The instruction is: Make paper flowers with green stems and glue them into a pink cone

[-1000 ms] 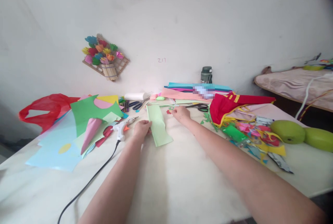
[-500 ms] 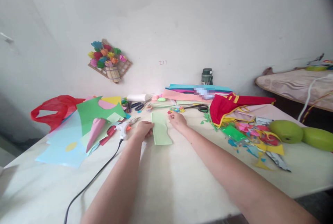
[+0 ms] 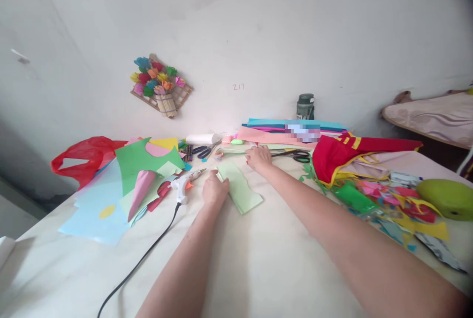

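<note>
My left hand (image 3: 215,188) grips the left edge of a pale green sheet of paper (image 3: 245,191), which lies tilted on the table and has one wavy side. Further back, my right hand (image 3: 259,158) is on the table with bent fingers spread apart. A tiny red bit (image 3: 247,163) shows by its thumb side; whatever lies under the palm is hidden. Black-handled scissors (image 3: 295,154) lie just right of this hand. Left of my left hand rests a white hot glue gun (image 3: 182,187) with a black cord.
Coloured paper sheets (image 3: 92,209) and a pink paper cone (image 3: 141,192) lie on the left, beside a red plastic bag (image 3: 94,153). A red cloth with yellow trim (image 3: 332,158), paper scraps (image 3: 402,200) and a green fruit-like object (image 3: 447,199) occupy the right. A dark bottle (image 3: 305,106) stands behind.
The green paper has turned, its near end swinging right. My right hand has shifted slightly away and right, covering the small coloured pieces seen before. The view has shifted slightly.
</note>
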{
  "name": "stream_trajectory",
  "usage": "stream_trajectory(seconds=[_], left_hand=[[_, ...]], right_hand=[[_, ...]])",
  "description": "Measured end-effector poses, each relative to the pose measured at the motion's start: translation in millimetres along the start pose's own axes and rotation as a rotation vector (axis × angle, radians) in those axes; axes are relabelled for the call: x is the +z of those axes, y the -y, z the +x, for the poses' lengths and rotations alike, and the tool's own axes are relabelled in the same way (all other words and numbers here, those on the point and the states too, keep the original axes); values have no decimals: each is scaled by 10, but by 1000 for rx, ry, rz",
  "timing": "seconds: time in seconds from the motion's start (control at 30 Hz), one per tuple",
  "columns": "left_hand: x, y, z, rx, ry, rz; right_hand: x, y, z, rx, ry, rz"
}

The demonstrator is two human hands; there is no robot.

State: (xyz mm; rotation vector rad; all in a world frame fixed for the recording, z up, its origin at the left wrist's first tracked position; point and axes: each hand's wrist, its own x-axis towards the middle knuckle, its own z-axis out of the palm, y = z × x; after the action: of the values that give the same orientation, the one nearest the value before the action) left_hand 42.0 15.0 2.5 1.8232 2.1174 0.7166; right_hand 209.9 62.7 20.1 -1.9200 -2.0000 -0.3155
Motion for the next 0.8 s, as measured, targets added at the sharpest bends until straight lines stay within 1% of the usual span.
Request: stream_trajectory(seconds=[0.07, 0.2, 0.3, 0.43, 0.6, 0.8], left_hand=[[-17, -39, -33, -15, -2, 33], [-19, -78, -83, -41, -44, 25], [5, -69, -90, -39, -101, 2], [21, -59, -83, -62, -118, -31], [24, -61, -78, -56, -116, -44], [45, -52, -68, -65, -109, -41]], right_hand=[[30, -9, 95, -46, 14, -18], [82, -15, 271, -100, 101, -44], [141, 5, 369, -199, 130, -68], [211, 94, 432, -300, 167, -100], [246, 214, 472, -308, 274, -96], [309, 236, 518, -348, 332, -147]])
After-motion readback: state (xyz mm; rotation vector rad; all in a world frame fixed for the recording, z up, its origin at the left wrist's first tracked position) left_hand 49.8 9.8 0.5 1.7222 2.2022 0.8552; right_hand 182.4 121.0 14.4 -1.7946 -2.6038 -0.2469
